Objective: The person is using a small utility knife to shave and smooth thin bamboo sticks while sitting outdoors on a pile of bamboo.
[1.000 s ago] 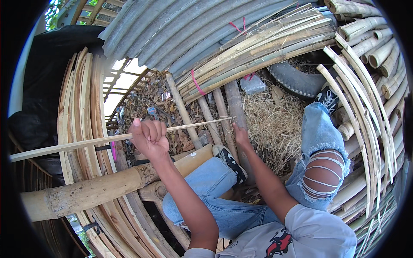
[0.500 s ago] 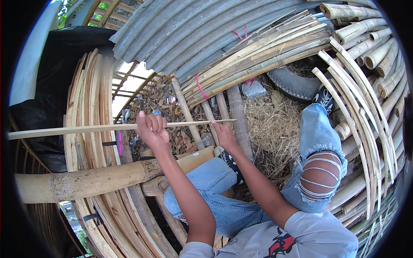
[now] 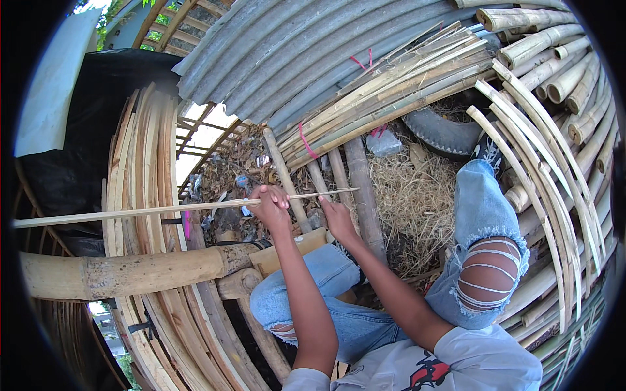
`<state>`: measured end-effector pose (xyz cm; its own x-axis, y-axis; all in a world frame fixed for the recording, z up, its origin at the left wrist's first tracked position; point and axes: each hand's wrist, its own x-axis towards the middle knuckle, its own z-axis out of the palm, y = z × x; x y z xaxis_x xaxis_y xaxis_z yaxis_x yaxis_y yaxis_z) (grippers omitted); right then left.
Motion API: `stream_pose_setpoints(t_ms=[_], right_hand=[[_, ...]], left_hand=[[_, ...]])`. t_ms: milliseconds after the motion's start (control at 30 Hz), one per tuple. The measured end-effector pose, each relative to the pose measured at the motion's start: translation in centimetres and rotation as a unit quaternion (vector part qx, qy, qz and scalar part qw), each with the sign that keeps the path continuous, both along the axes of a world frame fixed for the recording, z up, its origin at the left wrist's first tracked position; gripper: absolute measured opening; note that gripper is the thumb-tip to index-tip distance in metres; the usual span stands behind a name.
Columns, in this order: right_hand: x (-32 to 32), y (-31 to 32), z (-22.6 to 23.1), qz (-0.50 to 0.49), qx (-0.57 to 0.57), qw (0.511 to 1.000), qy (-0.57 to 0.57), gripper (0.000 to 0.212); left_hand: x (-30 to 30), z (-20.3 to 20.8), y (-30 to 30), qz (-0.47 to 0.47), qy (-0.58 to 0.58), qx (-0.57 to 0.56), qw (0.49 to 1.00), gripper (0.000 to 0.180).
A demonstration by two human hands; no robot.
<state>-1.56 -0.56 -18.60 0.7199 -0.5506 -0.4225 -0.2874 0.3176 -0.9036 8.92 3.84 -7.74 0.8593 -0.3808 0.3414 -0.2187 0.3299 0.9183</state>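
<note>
one pale strip (image 3: 150, 211), across left grip (image 3: 272, 210), tip beyond right fingertips (image 3: 323, 201)

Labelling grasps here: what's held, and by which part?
A thin pale strip: the left hand grips it some way short of its right-hand tip. The right hand is nearer that tip; whether it grips cannot be told.

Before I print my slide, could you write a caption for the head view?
Left hand holding a long pale strip, right hand close to its tip, a tied bundle and tyre beyond.
</note>
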Motion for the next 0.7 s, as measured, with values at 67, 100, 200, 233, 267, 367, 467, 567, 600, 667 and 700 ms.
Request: stream_pose_setpoints(t_ms=[67, 100, 200, 233, 267, 367, 467, 567, 600, 667, 700], right_hand=[[0.1, 0.9, 0.7, -0.038, 0.013, 0.999, -0.027, 0.058], [0.1, 1.1, 0.9, -0.073, 0.025, 0.995, -0.058, 0.058], [0.3, 0.6, 1.7, -0.066, 0.039, 0.995, -0.06, 0.056], [0.4, 0.2, 1.9, -0.064, 0.041, 0.995, -0.057, 0.056], [0.4, -0.3, 2.5, -0.03, 0.051, 0.997, -0.041, 0.056], [0.4, -0.2, 0.8, -0.026, 0.018, 0.999, 0.009, 0.06], [-1.1, -1.6, -6.1, -0.051, -0.005, 0.993, 0.106, 0.061], [-0.9, -2.6, -7.6, -0.028, 0.044, 0.986, 0.156, 0.062], [-1.1, -2.6, -6.6, -0.008, 0.067, 0.988, 0.141, 0.062], [0.2, -0.1, -1.8, -0.035, 0.046, 0.998, 0.023, 0.06], [0.4, 0.0, 0.7, -0.032, 0.052, 0.998, -0.008, 0.059]], left_hand=[[-0.1, 0.0, -1.1, 0.042, 0.02, 0.032, 0.998, 0.044], [-0.5, 0.1, -2.0, 0.083, 0.025, 0.016, 0.996, 0.046], [-1.2, 0.2, -3.3, 0.097, 0.024, -0.048, 0.994, 0.049], [-1.0, 0.2, -3.3, 0.081, 0.032, -0.069, 0.994, 0.048], [-0.9, 0.2, -3.2, 0.067, 0.041, -0.09, 0.993, 0.047], [-0.5, 0.5, -3.1, 0.067, 0.074, -0.068, 0.993, 0.048], [-0.2, 0.4, -3.2, 0.047, 0.087, -0.07, 0.993, 0.048], [0.0, -0.1, -3.7, 0.035, 0.082, -0.071, 0.993, 0.048], [-0.2, -0.1, -3.5, 0.04, 0.075, -0.068, 0.994, 0.048], [-0.1, 0.4, -2.9, 0.035, 0.071, -0.047, 0.996, 0.048], [-0.1, 0.4, -2.9, 0.025, 0.064, -0.035, 0.997, 0.048]])
